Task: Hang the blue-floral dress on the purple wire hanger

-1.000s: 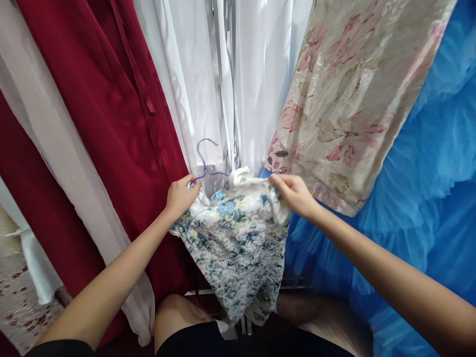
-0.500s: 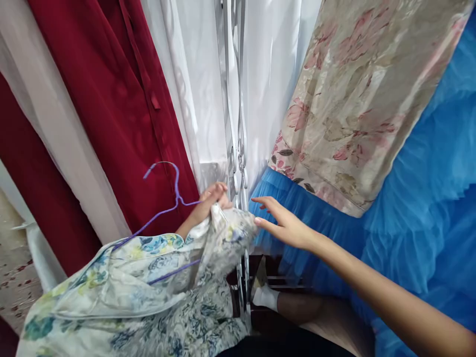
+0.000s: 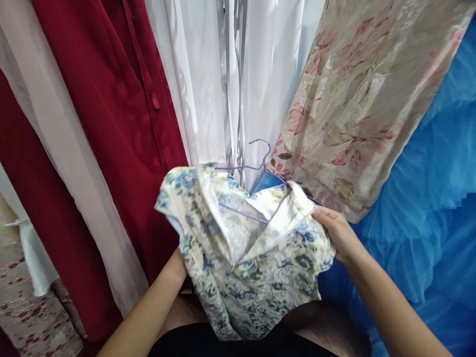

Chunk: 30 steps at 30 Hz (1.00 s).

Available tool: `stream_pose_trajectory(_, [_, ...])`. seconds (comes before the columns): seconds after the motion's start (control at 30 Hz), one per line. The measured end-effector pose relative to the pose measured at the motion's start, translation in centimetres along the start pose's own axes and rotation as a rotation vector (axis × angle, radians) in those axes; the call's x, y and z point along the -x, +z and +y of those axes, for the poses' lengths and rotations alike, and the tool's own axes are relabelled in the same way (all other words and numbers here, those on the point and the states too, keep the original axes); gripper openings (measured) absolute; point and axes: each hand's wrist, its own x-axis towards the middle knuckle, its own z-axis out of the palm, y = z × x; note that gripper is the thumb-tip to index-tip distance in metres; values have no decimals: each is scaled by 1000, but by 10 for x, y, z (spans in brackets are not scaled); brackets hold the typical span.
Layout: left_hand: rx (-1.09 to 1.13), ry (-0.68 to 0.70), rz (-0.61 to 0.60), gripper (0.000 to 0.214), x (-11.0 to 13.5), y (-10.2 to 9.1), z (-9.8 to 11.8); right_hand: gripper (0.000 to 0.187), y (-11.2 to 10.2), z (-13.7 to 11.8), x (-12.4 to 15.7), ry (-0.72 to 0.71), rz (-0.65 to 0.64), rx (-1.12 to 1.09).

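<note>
A white, blue and yellow floral garment [image 3: 260, 277] with cap sleeves and an open V-neck spreads in front of me, above my lap. Whether it is a top or a dress I cannot tell. Inside its shoulders sits a thin purple clothes hanger [image 3: 265, 163], hook up, its lower bar showing through the neckline. My right hand [image 3: 332, 228] is closed on the garment's right shoulder, by the collar edge. At the garment's left side, under the sleeve, is my left hand [image 3: 182, 260]; cloth covers its fingers.
Dark red cloth [image 3: 107, 124] and pale sheer cloth [image 3: 67, 114] hang at the left. White drapes [image 3: 271, 74] and a white metal stand [image 3: 232, 99] are straight ahead. A beige floral garment [image 3: 353, 109] and blue tulle [image 3: 427, 213] hang at the right.
The garment has been turned to face me and spread out. The hanger has moved right and now sits in both shoulders. My right hand has taken hold of the right shoulder; my left has moved down-left.
</note>
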Motion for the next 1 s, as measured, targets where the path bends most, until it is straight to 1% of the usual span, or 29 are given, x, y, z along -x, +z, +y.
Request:
stream_pose_trajectory(0.03, [62, -18, 80, 78, 9, -6, -8, 28, 1, -7, -8, -11, 14, 0])
stream_pose_trajectory(0.07, [190, -50, 169, 79, 20, -11, -18, 28, 5, -14, -16, -22, 17, -2])
stream_pose_trajectory(0.1, [345, -96, 269, 77, 30, -14, -28, 28, 10, -19, -23, -30, 9, -6])
stream_pose_trajectory(0.13, [439, -141, 370, 73, 41, -16, -40, 29, 15, -23, -30, -32, -11, -10])
stream_pose_trajectory(0.17, [474, -182, 453, 68, 52, -16, -52, 30, 21, -25, -35, -31, -41, -12])
stream_pose_trajectory(0.2, [450, -217, 510, 65, 62, -14, -63, 31, 25, -26, -38, -29, -75, -10])
stream_pose_trajectory(0.23, [401, -254, 539, 65, 73, -11, -74, 32, 27, -26, -41, -31, -108, -3])
stream_pose_trajectory(0.3, [315, -327, 539, 68, 94, -1, -90, 33, 25, -24, -41, -31, -166, 30])
stream_pose_trajectory(0.4, [264, -400, 513, 69, 122, 16, -99, 38, 12, -18, -36, 24, -230, 117])
stream_pose_trajectory(0.43, [253, -411, 500, 69, 130, 22, -99, 40, 7, -14, -33, 24, -221, 159])
stream_pose_trajectory(0.47, [242, -419, 483, 68, 138, 27, -98, 42, 5, -9, -29, -22, -167, 208])
stream_pose_trajectory(0.5, [232, -428, 466, 67, 144, 32, -96, 43, 4, -1, -23, -121, -53, 261])
stream_pose_trajectory(0.53, [220, -436, 458, 65, 149, 38, -94, 43, 6, 10, -14, -263, 120, 311])
stream_pose_trajectory(0.6, [189, -438, 475, 63, 156, 50, -88, 38, 17, 41, 10, -582, 572, 360])
stream_pose_trajectory(0.63, [171, -429, 491, 62, 158, 56, -85, 34, 25, 61, 24, -675, 777, 339])
stream_pose_trajectory(0.67, [155, -416, 499, 61, 159, 62, -81, 28, 34, 81, 39, -696, 914, 284])
stream_pose_trajectory(0.7, [140, -399, 492, 61, 160, 68, -78, 21, 43, 101, 53, -641, 917, 242])
stream_pose_trajectory(0.73, [128, -379, 461, 60, 160, 73, -74, 20, 52, 119, 64, -528, 763, 231])
stream_pose_trajectory(0.77, [118, -360, 418, 59, 160, 78, -70, 24, 60, 134, 73, -373, 471, 254])
stream_pose_trajectory(0.8, [110, -346, 370, 57, 159, 81, -66, 30, 66, 145, 79, -241, 151, 291])
stream_pose_trajectory(0.83, [106, -338, 327, 54, 159, 84, -63, 36, 71, 151, 82, -119, -132, 322])
stream_pose_trajectory(0.87, [108, -334, 294, 52, 159, 85, -61, 42, 75, 154, 82, -35, -337, 348])
stream_pose_trajectory(0.9, [116, -335, 276, 51, 159, 85, -59, 47, 77, 153, 81, 10, -454, 370])
stream_pose_trajectory(0.93, [130, -346, 269, 51, 160, 84, -58, 51, 78, 151, 79, 25, -498, 384])
stream_pose_trajectory(1.0, [181, -388, 274, 54, 161, 80, -56, 53, 77, 146, 75, 7, -471, 385])
